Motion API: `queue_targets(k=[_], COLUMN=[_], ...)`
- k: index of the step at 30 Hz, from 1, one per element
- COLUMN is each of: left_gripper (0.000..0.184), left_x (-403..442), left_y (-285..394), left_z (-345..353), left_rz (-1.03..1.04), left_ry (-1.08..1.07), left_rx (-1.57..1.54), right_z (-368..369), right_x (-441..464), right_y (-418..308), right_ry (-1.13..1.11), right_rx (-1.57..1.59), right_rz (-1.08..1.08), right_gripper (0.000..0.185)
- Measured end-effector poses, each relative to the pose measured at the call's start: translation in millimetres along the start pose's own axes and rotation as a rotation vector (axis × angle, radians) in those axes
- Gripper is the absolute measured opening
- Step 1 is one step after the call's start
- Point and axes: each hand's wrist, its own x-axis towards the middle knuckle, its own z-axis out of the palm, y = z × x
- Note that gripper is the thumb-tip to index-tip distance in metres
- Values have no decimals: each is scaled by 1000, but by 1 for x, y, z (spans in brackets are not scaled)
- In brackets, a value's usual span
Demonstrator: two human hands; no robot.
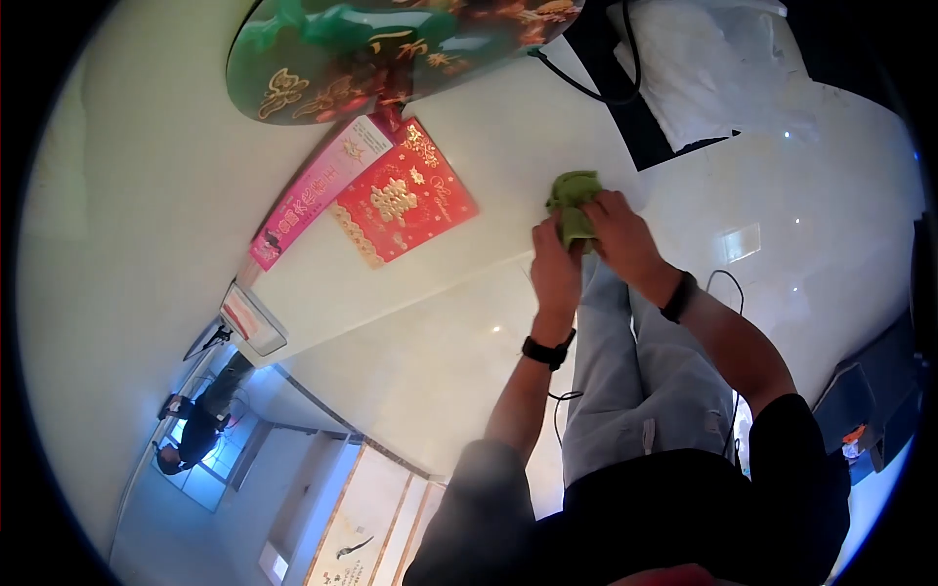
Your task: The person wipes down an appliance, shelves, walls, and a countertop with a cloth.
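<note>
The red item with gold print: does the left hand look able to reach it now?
Probably yes, after releasing the green cloth: only bare white surface shows between the left hand and the red item.

A black shirt (pixel 655 513) with short sleeves (pixel 796 454) is worn above pale grey trousers (pixel 620 391), which are marked by a whitish strip (pixel 649 437) near the waist. Each arm (pixel 515 405) is circled by a dark wristband (pixel 547 351).
</note>
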Motion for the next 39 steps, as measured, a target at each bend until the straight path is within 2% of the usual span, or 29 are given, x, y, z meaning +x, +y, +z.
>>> queue_targets(k=[1, 2, 4, 6, 10, 11, 14, 17, 20, 21, 24, 27, 30, 31, 32, 35, 37, 39], left_gripper=[50, 48, 44, 39, 36, 36, 38, 43, 44, 39, 45, 45, 44, 43, 43, 32, 30, 38], left_x=[3, 10, 28, 46, 81, 86, 86, 68, 46, 40, 22, 17, 34, 41, 54, 89, 97, 92], left_y=[-10, -22, -35, -12, 1, 2, 33, 60, 64, 63, 33, 7, -6, -6, -6, 4, 3, 3], left_z=[-6, -15, -28, -47, -43, -32, 0, 26, 31, 30, 18, 0, -14, -20, -23, -35, -36, -32], left_rz=[-8, -63, -92, -230, -52, 39, 18, 120, 79, 31, 17, -201, -201, -94, -146, 22, 122, 55], left_ry=[18, -13, 45, 5, 9, 55, -9, 32, 1, 27, -10, -92, 1, 86, 108, 250, 294, 201], left_rx=[70, -31, 25, -48, -58, -20, -67, -4, -6, -73, -21, -55, -26, 15, -7, 17, -2, -4], right_z=[10, 20, 32, 26, -4, -16, -40, -57, -60, -53, -29, -8, 4, 7, 8, 5, -8, -23], right_x=[8, 19, 44, 64, 79, 79, 64, 41, 21, 15, 6, 15, 38, 50, 62, 99, 107, 100], right_y=[-6, -12, -22, -30, -19, -14, 19, 43, 40, 38, 21, 0, -11, -13, -14, -17, -18, -18], right_ry=[59, 47, 24, 53, 108, 83, 210, 207, 116, 118, 122, 114, 169, 206, 243, 211, 137, 119], right_rx=[5, 14, 30, 40, -3, -16, 10, -29, -91, -123, -105, -44, -4, -12, -20, -75, -71, -46], right_rz=[-53, -66, -90, -109, -92, -9, -34, 3, 76, 65, -19, -74, -125, -149, -173, -158, -126, -135], right_gripper=[36, 39, 45, 42, 41, 42, 44, 40, 42, 40, 37, 32, 25, 23, 22, 22, 38, 48])
